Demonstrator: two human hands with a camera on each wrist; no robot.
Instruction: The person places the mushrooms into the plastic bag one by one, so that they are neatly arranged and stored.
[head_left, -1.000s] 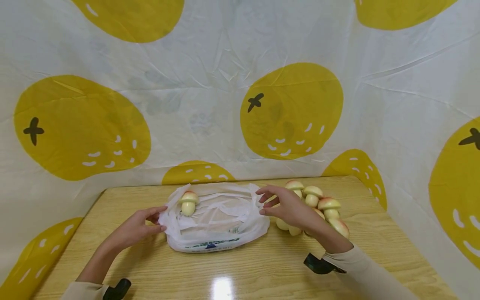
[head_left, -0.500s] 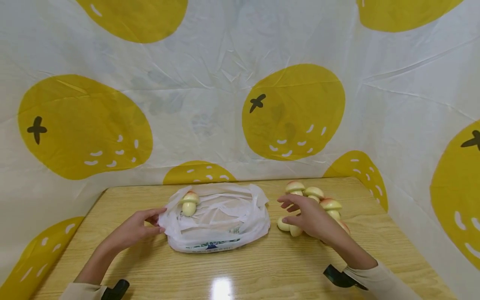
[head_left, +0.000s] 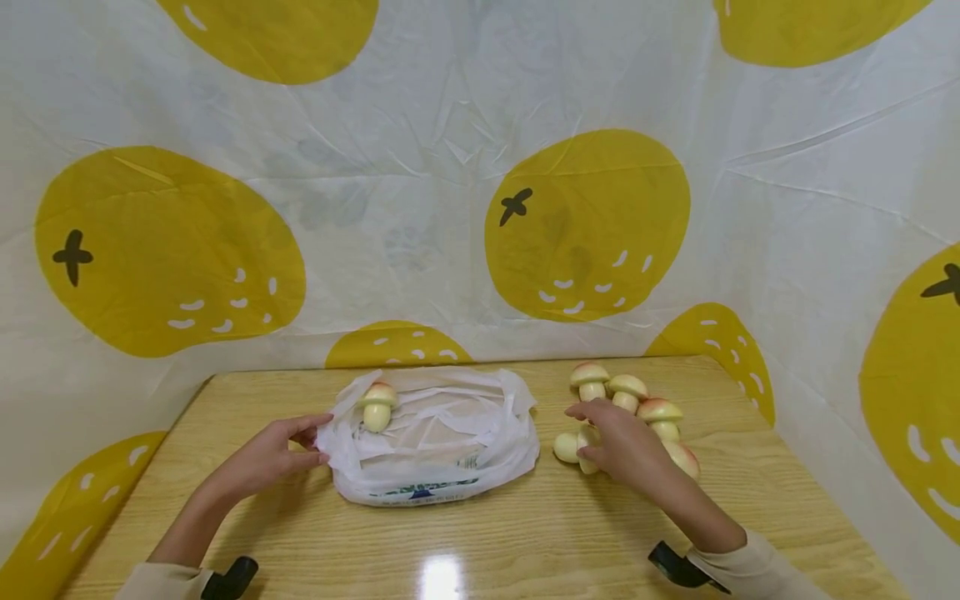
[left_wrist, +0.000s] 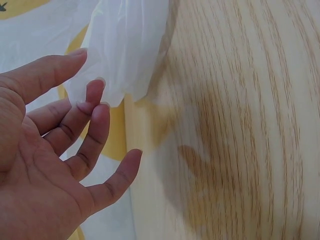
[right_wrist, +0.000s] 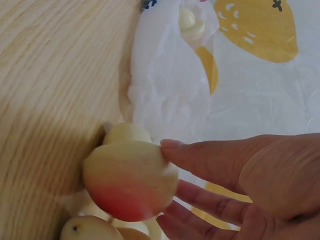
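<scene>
A white plastic bag (head_left: 450,483) with green and blue print lies spread on the table, its mouth upward. Inside its left part is a toy-like mushroom (head_left: 377,408) with a pale stem and a reddish-yellow cap. My left hand (head_left: 262,458) is at the bag's left edge, fingers loosely bent and thumb apart from them. My right hand (head_left: 633,446) is low over the mushroom pile to the right. In the right wrist view its thumb touches the cap of a yellow mushroom with a red blush (right_wrist: 127,175), and the fingers reach behind the cap. A firm hold is not plain.
More mushrooms lie around the right hand, among them an upright one (head_left: 589,379) at the back and another (head_left: 660,417) to the right. The wooden table (head_left: 360,550) meets a white cloth (head_left: 405,242) with yellow fruit prints at its back and sides.
My right hand has left the bag's right edge, moved right and come down to the mushrooms. The left hand has stayed at the bag's left edge; the bag barely shifts.
</scene>
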